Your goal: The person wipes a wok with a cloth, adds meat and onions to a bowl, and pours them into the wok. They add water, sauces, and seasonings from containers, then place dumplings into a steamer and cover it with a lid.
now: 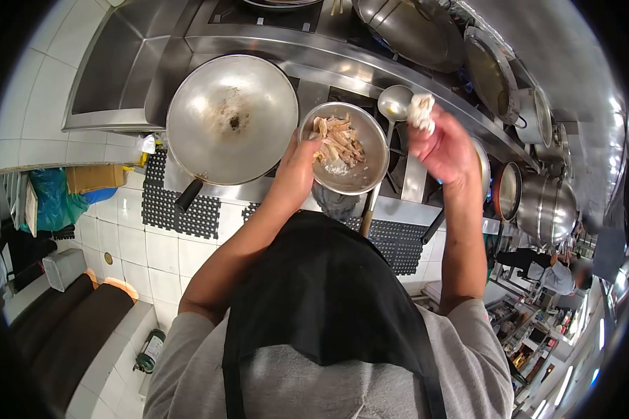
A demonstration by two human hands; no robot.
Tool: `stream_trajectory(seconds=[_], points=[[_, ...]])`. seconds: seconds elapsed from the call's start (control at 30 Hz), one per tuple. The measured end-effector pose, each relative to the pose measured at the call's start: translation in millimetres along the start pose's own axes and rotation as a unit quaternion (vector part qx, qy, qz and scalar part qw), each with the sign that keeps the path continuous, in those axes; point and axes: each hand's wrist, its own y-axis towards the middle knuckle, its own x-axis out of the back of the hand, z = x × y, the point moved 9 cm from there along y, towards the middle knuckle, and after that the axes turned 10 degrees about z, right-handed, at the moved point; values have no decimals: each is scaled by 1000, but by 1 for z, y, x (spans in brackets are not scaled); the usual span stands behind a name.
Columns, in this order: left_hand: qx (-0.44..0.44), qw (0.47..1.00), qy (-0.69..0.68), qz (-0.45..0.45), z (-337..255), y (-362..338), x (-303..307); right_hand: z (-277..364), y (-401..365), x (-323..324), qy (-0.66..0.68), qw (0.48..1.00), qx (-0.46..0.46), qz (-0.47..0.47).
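Note:
My left hand (300, 167) grips the near-left rim of a metal bowl (377, 145), its thumb over the edge. Inside lie strips of pale, cooked-looking meat (339, 140) with some white powder (337, 167) beside them. Raised to the right of the bowl, my right hand (444, 143) has its fingers closed on a white, lumpy clump (421, 113), slightly blurred. Between the bowl and that hand a ladle (396, 101) lies bowl-up, with a little liquid in it; its long handle runs down toward my apron, partly behind the bowl.
A large wok (258, 105) with a black handle sits left on the stove. Several pots and pans (493, 77) stand along the back and right, including a large steel pot (544, 208). A sink (119, 66) is at upper left. Far right, a person (555, 274) stands in the kitchen.

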Motion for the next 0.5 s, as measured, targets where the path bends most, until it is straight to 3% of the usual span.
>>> stream_trajectory(seconds=[0.07,0.13,0.2,0.27,0.37,0.5], points=[[-72,980,183,16,-11,-8,5,48,20,30,-194,974,37,-107],[-97,966,240,17,-13,-18,12,103,54,56,-435,875,79,-197],[-89,974,206,-7,-20,-28,18,147,105,108,-632,730,124,-230],[-43,993,104,-46,-19,-46,30,168,129,97,-797,520,76,-297],[23,994,43,-100,-28,-83,41,172,162,111,-829,474,-10,-295],[25,992,-5,-123,-27,-129,44,171,191,130,-869,414,-19,-269]])
